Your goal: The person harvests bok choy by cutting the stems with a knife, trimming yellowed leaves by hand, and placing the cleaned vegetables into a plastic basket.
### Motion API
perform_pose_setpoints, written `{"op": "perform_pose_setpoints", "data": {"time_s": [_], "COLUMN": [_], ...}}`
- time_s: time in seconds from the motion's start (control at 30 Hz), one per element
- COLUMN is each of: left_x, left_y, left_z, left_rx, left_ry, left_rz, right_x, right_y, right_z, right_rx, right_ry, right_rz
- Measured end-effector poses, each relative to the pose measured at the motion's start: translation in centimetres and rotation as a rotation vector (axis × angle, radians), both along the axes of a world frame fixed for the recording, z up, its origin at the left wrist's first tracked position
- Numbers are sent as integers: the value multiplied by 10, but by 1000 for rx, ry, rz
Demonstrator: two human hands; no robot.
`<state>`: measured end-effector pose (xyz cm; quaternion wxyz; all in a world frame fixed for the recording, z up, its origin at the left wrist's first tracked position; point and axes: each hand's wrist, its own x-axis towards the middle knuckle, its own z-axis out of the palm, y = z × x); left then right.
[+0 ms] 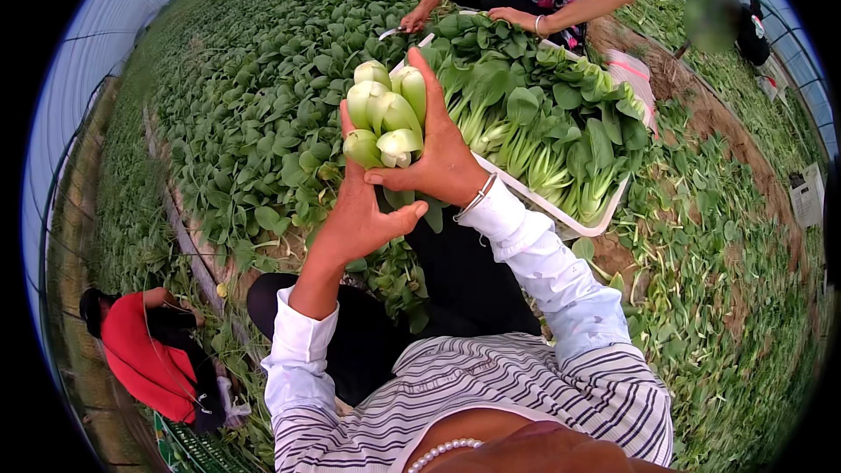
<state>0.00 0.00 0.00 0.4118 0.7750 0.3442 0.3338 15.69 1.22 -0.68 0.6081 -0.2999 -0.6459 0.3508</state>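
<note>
2 cupped hands [447, 158], 6 held greens [396, 112], 1 white crate [596, 229]

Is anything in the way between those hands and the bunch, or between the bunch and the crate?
Nothing visible separates the left hand and right hand from the bunch; both touch it. Toward the crate, only the right hand shows in between, on the bunch's right side.

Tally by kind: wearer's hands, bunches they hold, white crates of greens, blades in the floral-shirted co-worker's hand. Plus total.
Left hand and right hand: 2
Held bunch: 1
White crate: 1
Blade: 1
Total: 5
</note>
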Motion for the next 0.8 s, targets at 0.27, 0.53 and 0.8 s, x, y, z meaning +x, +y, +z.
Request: {"op": "perform_pose_setpoints", "data": {"time_s": [0.27,0.53,0.8], "left_x": [26,7,120], "left_y": [22,54,51], "left_z": [-1,-22,-32], "left_rx": [128,14,187], "left_ry": [165,9,-40], "left_rz": [-278,-162,-404], "right_x": [42,179,252], "right_y": [-13,-56,-65], "right_z": [-27,5,-23], "right_rx": [-151,279,358], "right_ry": [244,-741,-1720], "right_rz": [-218,-606,-110]}}
